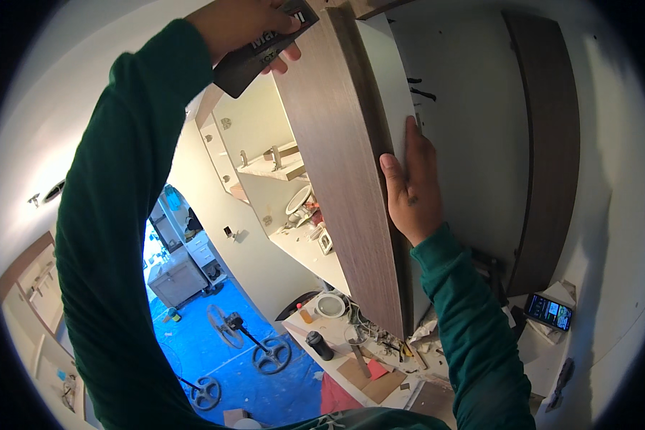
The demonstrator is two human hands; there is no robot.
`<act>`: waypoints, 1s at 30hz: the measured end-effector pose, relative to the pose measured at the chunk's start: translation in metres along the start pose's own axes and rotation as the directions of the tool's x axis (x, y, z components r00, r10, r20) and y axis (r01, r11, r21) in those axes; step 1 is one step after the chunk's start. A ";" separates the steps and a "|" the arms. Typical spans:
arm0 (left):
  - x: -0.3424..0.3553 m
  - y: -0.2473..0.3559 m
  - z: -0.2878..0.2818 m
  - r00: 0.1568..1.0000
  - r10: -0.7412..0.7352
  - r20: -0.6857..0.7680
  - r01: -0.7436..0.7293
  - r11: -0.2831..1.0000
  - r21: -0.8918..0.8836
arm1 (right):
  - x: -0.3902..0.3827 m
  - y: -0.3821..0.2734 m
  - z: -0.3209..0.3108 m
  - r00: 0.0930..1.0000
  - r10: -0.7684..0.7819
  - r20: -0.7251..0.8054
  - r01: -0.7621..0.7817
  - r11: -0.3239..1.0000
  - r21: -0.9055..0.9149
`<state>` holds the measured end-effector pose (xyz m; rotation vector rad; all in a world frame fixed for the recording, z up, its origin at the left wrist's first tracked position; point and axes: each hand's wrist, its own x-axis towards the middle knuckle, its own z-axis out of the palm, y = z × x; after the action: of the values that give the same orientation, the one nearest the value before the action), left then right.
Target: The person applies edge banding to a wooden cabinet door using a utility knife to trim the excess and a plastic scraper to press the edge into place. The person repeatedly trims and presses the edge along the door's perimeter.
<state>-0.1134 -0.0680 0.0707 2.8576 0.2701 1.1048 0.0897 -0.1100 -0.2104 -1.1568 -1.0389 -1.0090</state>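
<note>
My left hand (244, 32) is raised at the top, its fingers closed round a dark, flat, rectangular piece (254, 63) with light print, perhaps a card or a spreader. This piece is beside the upper end of a tall brown wood-grain panel (330, 143), and part of it lies under my fingers. On the right side of the panel, my right hand (416, 190) has straight fingers resting against the pale inner side, with its thumb apart and touching the dark edge. Nothing loose shows in that hand. Behind the panel stands an open cabinet with a shelf (272, 168).
Below is a cluttered counter (340, 362) with a dark bottle (319, 345), cables and scraps. A lit phone (548, 312) rests at the right. Blue sheeting (244, 387) covers the floor, where spoked wheels (272, 356) stand. Another brown board (545, 143) is at the right wall.
</note>
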 end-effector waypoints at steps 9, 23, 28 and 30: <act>0.039 -0.016 -0.014 0.990 0.038 0.132 -0.036 0.999 -0.014 | 0.000 -0.005 0.000 0.998 0.046 0.031 -0.047 0.999 0.018; 0.039 0.008 0.003 0.984 -0.072 0.162 0.071 0.997 0.011 | -0.002 0.002 0.000 0.998 0.062 0.009 -0.062 0.998 -0.003; 0.038 0.021 0.009 0.978 -0.116 0.174 0.117 0.993 0.000 | -0.003 0.005 0.001 0.999 0.043 -0.012 -0.043 0.999 0.004; 0.035 0.025 0.011 0.977 -0.140 0.161 0.142 0.990 -0.005 | -0.001 0.004 -0.002 0.998 0.059 0.009 -0.059 0.998 0.021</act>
<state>-0.0775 -0.0862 0.0889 2.8403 0.4430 0.8428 0.0938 -0.1118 -0.2126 -1.1681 -1.0140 -0.9456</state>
